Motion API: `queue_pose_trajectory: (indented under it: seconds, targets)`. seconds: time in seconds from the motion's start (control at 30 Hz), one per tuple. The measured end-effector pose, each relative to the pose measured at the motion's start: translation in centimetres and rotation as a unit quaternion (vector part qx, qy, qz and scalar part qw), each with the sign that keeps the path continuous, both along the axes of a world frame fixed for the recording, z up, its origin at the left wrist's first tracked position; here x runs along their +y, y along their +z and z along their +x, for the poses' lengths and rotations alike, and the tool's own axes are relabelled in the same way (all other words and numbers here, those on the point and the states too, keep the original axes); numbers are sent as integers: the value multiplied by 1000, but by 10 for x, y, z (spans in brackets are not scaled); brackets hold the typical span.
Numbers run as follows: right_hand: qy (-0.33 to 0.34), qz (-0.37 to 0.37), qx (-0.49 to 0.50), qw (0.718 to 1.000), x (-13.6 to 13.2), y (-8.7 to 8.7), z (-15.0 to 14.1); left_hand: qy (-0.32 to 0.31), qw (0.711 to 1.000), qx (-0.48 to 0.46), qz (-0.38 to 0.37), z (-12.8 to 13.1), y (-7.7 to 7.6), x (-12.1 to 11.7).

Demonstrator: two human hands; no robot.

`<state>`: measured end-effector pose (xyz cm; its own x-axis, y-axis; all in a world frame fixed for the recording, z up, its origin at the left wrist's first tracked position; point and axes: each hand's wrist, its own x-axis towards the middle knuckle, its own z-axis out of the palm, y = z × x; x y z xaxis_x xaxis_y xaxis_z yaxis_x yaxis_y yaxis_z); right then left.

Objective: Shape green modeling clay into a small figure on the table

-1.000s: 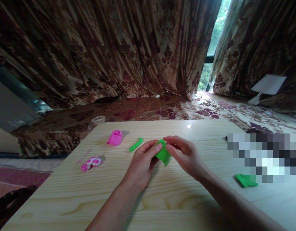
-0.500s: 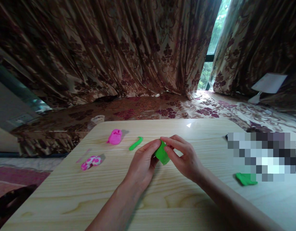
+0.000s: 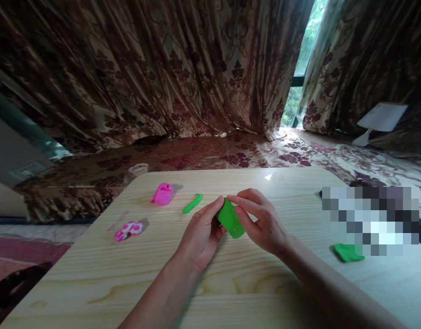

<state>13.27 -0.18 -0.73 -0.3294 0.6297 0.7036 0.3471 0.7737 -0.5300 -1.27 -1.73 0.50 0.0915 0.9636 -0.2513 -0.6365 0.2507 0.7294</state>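
Between my two hands, above the table, is a flattened piece of green modelling clay (image 3: 231,220). My left hand (image 3: 202,230) grips its left edge, thumb on top and fingers behind. At its upper right edge, my right hand (image 3: 260,220) pinches the clay with thumb and fingertips. A curved green clay roll (image 3: 192,204) lies just beyond my left hand. Farther left are a pink clay lump (image 3: 162,194) with a hollow in its top and a cluster of pink-and-white spotted clay pieces (image 3: 128,230). Another flat green clay piece (image 3: 348,252) rests at the right.
The pale wooden table (image 3: 155,278) has its far edge against a ledge covered in floral cloth (image 3: 238,160). A blurred-out object (image 3: 371,219) occupies the table's right side. A clear plastic container (image 3: 138,170) stands beyond the far left corner, and a white lamp (image 3: 381,117) at the back right.
The green clay between my hands has turned so more of its flat face shows. My fingers have shifted slightly along its upper edge. The other clay pieces stay put.
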Motion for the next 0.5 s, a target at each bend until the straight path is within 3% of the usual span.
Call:
queue_pose_trajectory:
  seconds: [0.27,0.5]
  targets:
    - [7,-14,-23,1000,-2,0,-1,-2,1000,-24,0,-2,2,1]
    - [0,-125,100,987,-4,6,-4,2,1000,3,8,-3,-1,1]
